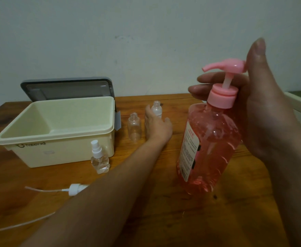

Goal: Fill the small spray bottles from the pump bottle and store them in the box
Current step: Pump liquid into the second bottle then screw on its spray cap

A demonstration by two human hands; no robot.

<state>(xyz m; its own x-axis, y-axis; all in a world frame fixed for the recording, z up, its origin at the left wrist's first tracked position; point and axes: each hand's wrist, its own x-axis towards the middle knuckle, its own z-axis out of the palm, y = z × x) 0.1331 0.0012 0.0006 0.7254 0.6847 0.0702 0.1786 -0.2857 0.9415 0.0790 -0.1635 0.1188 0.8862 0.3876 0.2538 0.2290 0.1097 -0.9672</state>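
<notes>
Above the counter point(164, 220), right fingers point(204, 77) grip the likely-heavy pump bottle point(208, 148) by the neck; left fingers point(148, 113) clasp one spray bottle point(156, 107).

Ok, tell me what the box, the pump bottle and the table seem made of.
Box: matte cream plastic, moulded rim. Pump bottle: clear glossy plastic, pink liquid showing through. Table: likely varnished wood, grain visible.

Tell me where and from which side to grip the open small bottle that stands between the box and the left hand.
Probably round the straight body of the small bottle, below its threaded neck, coming from the near side. It stands upright with its cap off; the box is to its left, the left hand close on its right.
</notes>
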